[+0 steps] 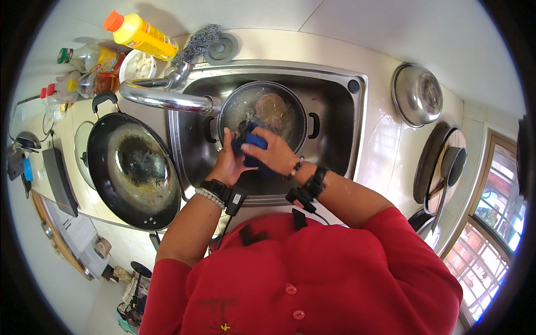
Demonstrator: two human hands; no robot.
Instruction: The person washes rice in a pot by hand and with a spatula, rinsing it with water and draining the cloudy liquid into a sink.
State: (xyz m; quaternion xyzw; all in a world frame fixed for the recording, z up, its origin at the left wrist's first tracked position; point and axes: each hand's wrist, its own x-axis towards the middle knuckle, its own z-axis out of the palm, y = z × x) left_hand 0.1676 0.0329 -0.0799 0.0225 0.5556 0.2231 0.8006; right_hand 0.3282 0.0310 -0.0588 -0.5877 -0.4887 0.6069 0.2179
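Observation:
A two-handled metal pot (304,113) stands in the stainless steel sink (335,138), holding cloudy water with pale bits. In that water lies a rounded, pinkish-brown lump (270,108), too unclear to name. Over the pot's near rim, my right hand (274,153) grips a bunched blue cloth (256,141). My left hand (229,163) is against the cloth's left side, its fingers and thumb around it. A small dark thing (243,127) shows at the cloth's far end; blur hides what it is. The chrome faucet (176,99) reaches to the pot's left rim.
Left of the sink, a black wok (138,167) leans near my left forearm. Behind it are bottles (100,58), a yellow bottle (144,37), a white bowl (138,66) and a steel-wool scrubber (201,42). An upturned metal basin (418,95) and a saucepan (455,165) are at right.

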